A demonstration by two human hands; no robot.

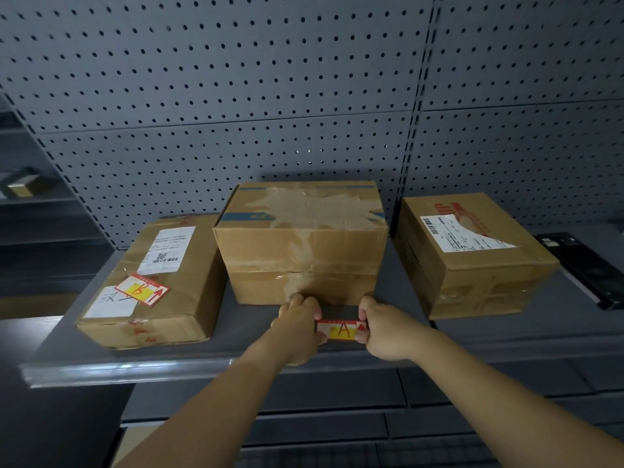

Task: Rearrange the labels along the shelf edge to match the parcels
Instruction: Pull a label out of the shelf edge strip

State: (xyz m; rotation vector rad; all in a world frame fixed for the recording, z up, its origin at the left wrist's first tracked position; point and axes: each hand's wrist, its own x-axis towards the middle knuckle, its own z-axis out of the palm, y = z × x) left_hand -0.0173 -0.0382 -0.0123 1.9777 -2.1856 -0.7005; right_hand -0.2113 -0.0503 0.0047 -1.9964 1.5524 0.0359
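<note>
1. Fingers [317,310] of the left hand [299,327] pinch the left end of the "A" label [339,330], and the right hand [383,327] pinches its right end — both hands are closed on the 1 card, which is held flat just above the shelf [250,327], right in front of the middle parcel [300,244].
2. That parcel shows no letter on the faces in view, so whether "A" belongs there cannot be checked from this angle; seating it here could, I judge, leave a mismatch.
3. The "B" label [142,289] lies loose and tilted on top of the left parcel [152,282], not in the shelf edge strip [135,369]. A knock from the left forearm would likely slide it off.
4. With 2 hands pulling on opposite ends, uneven tension could bend or tear the thin card.
5. The label sits behind the edge strip, not in it. Bringing it forward and down means feeding it into a narrow channel; entering at an angle would probably jam 1 corner.
6. The right parcel [472,251] has no label near it — 1 position may stay unmarked.
</note>
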